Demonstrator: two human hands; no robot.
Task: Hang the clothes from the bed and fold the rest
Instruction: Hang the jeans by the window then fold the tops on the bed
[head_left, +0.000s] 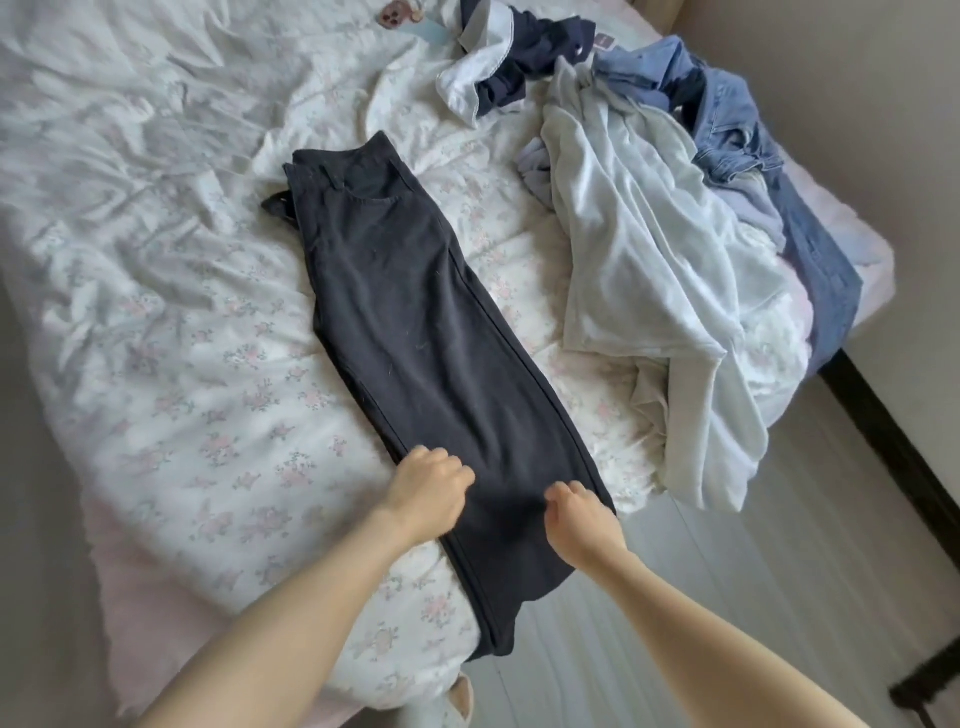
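Dark trousers (410, 317) lie folded lengthwise along the bed (156, 291), waistband at the far end and hems hanging over the near edge. My left hand (428, 491) grips the left edge of the legs with curled fingers. A little to its right, my right hand (579, 512) pinches the cloth close to the right edge. A pile of other clothes sits at the right: a pale grey-white garment (649, 270), blue denim pieces (737, 119) and a navy-and-white top (514, 57).
The floral duvet is rumpled across the bed. A small pink object (32, 14) lies at the far edge. Pale striped floor (701, 597) shows at the lower right, with a dark skirting board (893, 441) along the wall.
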